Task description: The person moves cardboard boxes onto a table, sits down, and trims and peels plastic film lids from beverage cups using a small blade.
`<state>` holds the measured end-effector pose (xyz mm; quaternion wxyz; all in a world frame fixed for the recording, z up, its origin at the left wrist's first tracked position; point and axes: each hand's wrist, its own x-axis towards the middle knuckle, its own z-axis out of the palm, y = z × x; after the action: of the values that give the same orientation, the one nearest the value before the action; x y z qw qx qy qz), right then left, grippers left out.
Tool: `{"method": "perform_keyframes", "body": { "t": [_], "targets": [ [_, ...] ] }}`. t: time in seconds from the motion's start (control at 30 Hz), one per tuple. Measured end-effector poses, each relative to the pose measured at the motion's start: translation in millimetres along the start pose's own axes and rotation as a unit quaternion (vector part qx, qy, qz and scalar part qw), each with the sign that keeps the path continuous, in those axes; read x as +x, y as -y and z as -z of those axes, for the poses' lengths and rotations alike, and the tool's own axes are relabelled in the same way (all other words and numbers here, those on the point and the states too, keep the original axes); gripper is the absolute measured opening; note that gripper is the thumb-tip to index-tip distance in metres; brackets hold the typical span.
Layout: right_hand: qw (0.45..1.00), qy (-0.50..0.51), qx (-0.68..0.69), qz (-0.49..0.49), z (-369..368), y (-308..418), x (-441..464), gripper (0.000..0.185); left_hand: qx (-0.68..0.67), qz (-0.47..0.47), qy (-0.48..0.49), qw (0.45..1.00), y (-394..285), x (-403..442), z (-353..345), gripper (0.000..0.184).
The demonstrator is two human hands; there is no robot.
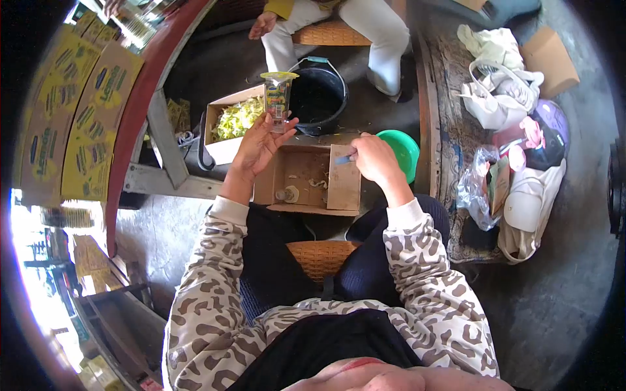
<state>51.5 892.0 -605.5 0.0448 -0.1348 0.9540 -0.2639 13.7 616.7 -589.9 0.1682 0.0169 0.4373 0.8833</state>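
A clear plastic cup (278, 98) with a printed label and yellow rim stands upright in my left hand (262, 144), whose fingers are round its lower part. My right hand (376, 158) is closed on a small blue-grey tool (343, 159), its exact kind too small to tell. Below and between my hands sits an open cardboard box (279, 173) with a small clear cup (287, 194) and pale curled scraps (317, 184) inside. The green bowl (399, 151) is just right of my right hand.
Behind my left hand is a white box (220, 152) of yellow-green strips. A black bucket (317, 98) stands beside it, in front of a seated person (339, 19). Bags (492, 107) and a cap (523, 210) lie at right. Yellow printed cartons (91, 130) stand at left.
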Motion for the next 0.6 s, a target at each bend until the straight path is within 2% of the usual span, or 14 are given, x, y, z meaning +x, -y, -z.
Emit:
{"method": "perform_keyframes", "body": {
  "t": [0.17, 0.27, 0.33, 0.4, 0.47, 0.5, 0.6],
  "targets": [
    [1.0, 0.015, -0.009, -0.001, -13, -4, 7, 0.01, -0.023, -0.047, -0.007, 0.999, 1, -17, 1, 0.038],
    [0.998, 0.031, -0.019, -0.044, -29, -8, 13, 0.009, -0.003, -0.043, -0.044, 0.998, 6, -11, 16, 0.046],
    [0.998, 0.016, -0.009, -0.066, -47, -15, 18, 0.009, 0.066, -0.034, -0.05, 0.996, 4, -8, 14, 0.048],
    [0.997, 0.02, -0.009, -0.073, -68, -23, 24, 0.009, 0.05, -0.038, -0.082, 0.995, 2, -6, 8, 0.049],
    [0.997, 0.023, -0.01, -0.078, -96, -36, 31, 0.008, 0.055, -0.057, -0.067, 0.995, -3, -3, 4, 0.05],
    [0.996, -0.001, -0.013, -0.088, -114, -46, 33, 0.007, 0.039, -0.063, -0.067, 0.995, -8, -5, 1, 0.063],
    [0.995, -0.035, -0.033, -0.089, -158, -69, 31, 0.006, 0.088, -0.081, -0.054, 0.991, -6, 3, 10, 0.067]
  ]
}}
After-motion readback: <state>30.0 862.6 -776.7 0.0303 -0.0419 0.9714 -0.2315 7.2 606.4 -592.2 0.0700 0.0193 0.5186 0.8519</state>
